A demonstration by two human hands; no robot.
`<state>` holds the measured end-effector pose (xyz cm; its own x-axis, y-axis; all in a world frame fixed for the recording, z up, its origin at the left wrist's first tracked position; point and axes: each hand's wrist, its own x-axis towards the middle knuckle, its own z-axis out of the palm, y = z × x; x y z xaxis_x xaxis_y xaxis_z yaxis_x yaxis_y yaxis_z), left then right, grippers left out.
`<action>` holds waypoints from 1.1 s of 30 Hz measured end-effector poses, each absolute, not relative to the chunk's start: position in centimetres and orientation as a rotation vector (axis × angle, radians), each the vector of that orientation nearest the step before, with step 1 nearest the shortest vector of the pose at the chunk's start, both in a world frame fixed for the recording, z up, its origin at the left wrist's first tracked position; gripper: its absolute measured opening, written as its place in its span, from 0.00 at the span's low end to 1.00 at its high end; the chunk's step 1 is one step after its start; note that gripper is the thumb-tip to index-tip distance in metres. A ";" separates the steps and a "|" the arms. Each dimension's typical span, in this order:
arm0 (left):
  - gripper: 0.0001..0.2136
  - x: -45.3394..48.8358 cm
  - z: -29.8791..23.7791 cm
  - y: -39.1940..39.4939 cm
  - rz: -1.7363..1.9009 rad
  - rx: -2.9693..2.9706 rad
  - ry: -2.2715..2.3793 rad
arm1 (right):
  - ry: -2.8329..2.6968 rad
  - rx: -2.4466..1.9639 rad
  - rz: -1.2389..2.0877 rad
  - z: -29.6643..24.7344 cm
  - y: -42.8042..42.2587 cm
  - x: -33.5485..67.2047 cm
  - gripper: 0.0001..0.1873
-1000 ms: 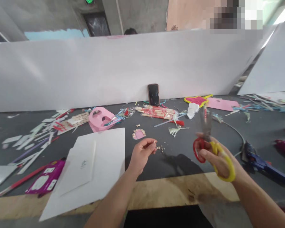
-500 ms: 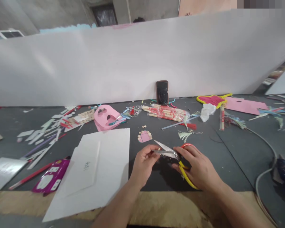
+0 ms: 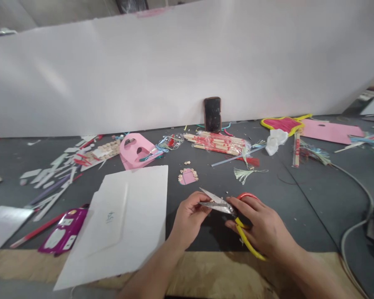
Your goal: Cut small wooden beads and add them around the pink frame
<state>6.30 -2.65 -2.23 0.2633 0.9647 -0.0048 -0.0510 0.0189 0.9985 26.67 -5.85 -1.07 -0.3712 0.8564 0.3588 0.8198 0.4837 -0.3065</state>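
Note:
My right hand [image 3: 263, 226] grips a pair of scissors [image 3: 228, 209] with one red and one yellow handle loop; the blades are slightly apart and point left. My left hand [image 3: 189, 218] is closed in a pinch right at the blade tips, holding something too small to make out. Both hands hover over the dark grey table mat [image 3: 299, 207] near the front. Just beyond them lies a small pink piece edged with beads [image 3: 187, 176].
A large white sheet [image 3: 124, 220] lies left of my hands, with a purple package [image 3: 64, 234] beside it. Farther back are a pink cut-out [image 3: 137, 150], a stick bundle [image 3: 219, 143], a phone [image 3: 212, 114] leaning on the white board, paper scraps, and a cable [image 3: 355, 224] at right.
My right hand brought the scissors down from the upper right to my left hand. The blades now meet my left fingertips. The view tilted slightly downward.

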 end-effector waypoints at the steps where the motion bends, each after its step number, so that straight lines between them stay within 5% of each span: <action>1: 0.03 6.3 -2.2 -2.7 1.022 1.277 0.984 | -2.264 -1.391 0.107 -1.1 -5.9 26.7 0.21; 33: 0.06 6.5 -1.6 -2.9 0.978 1.190 1.019 | -2.028 -1.494 0.058 -0.2 -6.4 27.2 0.23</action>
